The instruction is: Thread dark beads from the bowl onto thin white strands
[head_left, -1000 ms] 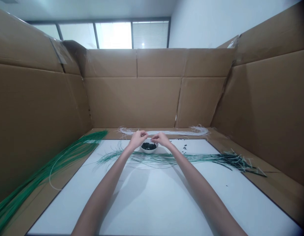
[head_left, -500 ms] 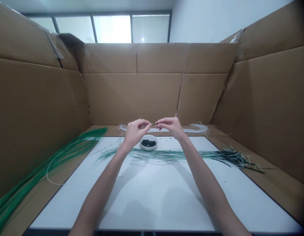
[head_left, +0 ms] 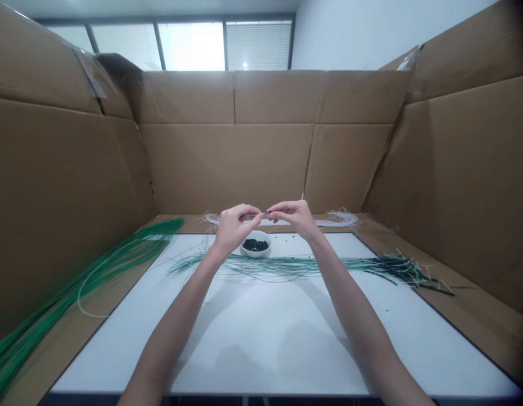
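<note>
My left hand is closed in a pinch on a thin strand, whose pale tip pokes out past the fingertips. Facing it, my right hand pinches a small dark green piece, and the two sets of fingertips almost meet. What lies deeper inside the fingers is hidden. Just below both hands stands a white bowl holding many small dark pieces. In front of the bowl, a bundle of thin green strands stretches across the white board, with dark sleeve-like pieces and pale tips at its right end.
Long green strands lie along the left side, with a pale loop beside them. White strands lie behind the white board. Tiny dark bits are scattered right of the bowl. Cardboard walls enclose the left, back and right.
Both hands have risen from the bowl's rim and come together above it, with the strand tip and the small dark piece now between them. The view has tilted down slightly.
</note>
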The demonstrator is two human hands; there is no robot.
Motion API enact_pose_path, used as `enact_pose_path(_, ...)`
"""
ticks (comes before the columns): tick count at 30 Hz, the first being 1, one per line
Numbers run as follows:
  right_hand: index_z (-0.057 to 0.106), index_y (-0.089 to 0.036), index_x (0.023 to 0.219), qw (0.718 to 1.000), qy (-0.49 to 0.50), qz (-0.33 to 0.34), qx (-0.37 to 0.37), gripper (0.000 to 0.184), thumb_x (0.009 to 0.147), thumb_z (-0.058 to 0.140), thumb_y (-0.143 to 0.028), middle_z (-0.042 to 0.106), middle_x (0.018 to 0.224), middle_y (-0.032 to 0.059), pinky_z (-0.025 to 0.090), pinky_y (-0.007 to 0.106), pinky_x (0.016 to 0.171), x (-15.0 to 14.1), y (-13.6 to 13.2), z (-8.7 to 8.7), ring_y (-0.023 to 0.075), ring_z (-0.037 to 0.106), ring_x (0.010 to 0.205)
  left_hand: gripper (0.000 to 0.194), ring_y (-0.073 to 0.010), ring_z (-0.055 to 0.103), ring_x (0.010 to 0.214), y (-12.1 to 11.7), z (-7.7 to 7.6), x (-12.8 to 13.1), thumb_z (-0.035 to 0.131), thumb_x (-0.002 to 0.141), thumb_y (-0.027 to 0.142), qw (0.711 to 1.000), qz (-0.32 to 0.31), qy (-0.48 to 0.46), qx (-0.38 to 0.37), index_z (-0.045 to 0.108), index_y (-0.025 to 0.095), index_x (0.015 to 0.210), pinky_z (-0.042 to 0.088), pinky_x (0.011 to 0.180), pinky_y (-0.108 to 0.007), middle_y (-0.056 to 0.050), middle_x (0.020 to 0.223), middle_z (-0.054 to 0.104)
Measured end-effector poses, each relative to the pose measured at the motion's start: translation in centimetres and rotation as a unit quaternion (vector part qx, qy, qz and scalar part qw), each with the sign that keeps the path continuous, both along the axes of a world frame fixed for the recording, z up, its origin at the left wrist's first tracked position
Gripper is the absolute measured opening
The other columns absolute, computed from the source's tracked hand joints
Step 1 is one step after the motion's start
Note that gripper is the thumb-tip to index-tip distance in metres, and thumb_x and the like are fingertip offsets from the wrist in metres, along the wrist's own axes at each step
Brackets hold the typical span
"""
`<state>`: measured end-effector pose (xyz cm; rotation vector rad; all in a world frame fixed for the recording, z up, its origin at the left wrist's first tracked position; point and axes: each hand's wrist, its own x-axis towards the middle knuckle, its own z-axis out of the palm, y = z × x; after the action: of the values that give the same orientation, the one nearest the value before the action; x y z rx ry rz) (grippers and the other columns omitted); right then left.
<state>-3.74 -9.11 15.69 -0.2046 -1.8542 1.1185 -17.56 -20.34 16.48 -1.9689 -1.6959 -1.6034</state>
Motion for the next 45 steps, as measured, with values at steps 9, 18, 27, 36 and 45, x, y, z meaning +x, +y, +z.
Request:
enact_pose_path(9,0.071,-0.018,0.068,1.0,0.007,0.001,-0.006,0.013,0.059,0.073,-0.028,0.067,0.062,0.0007,0.051,0.025,0.055,0.0,-0.2,0.0,0.0118,0.06,0.057,0.012,-0.0094,0.053,0.061,0.0,0.0,-0.1,0.057,0.075,0.023,1.0,0.005,0.002,-0.002,0.066,0.017,0.07,0.04,0.059,-0.019,0.001,0.066,0.064)
enact_pose_path(18,0.071,-0.018,0.069,1.0,0.0,-0.006,0.011,0.014,0.061,0.072,-0.03,0.067,0.061,0.0007,0.05,0.025,0.055,0.1,-0.1,-0.1,0.011,0.059,0.055,0.012,-0.0099,0.053,0.06,-0.1,0.1,0.0,0.057,0.075,0.023,1.0,0.012,0.012,-0.002,0.066,0.018,0.07,0.042,0.059,-0.019,0.001,0.065,0.064)
enact_pose_path(27,0.071,-0.021,0.074,0.972,-0.085,-0.109,0.192,0.015,0.071,0.064,-0.034,0.068,0.07,0.0013,0.046,0.024,0.059,0.5,-0.5,0.3,0.0122,0.06,0.061,0.013,-0.012,0.056,0.067,0.2,-0.2,-0.6,0.054,0.075,0.02,0.99,0.047,0.132,0.006,0.066,0.018,0.074,0.041,0.063,-0.021,-0.001,0.071,0.063)
enact_pose_path(36,0.071,-0.023,0.075,0.951,-0.109,-0.133,0.258,0.017,0.075,0.06,-0.035,0.068,0.07,-0.0001,0.043,0.022,0.056,0.8,-1.1,0.8,0.01,0.057,0.057,0.015,-0.0124,0.056,0.069,0.2,-0.3,-0.5,0.052,0.079,0.023,0.99,0.015,0.14,0.013,0.066,0.018,0.076,0.041,0.063,-0.021,-0.002,0.073,0.064)
enact_pose_path(45,0.071,-0.023,0.076,0.96,-0.084,-0.109,0.243,0.015,0.074,0.062,-0.034,0.068,0.07,0.0003,0.043,0.022,0.055,0.8,-1.0,0.7,0.0103,0.058,0.058,0.014,-0.011,0.054,0.066,0.2,-0.5,-0.5,0.052,0.08,0.022,0.986,0.01,0.155,0.056,0.065,0.018,0.076,0.041,0.062,-0.021,-0.001,0.071,0.063)
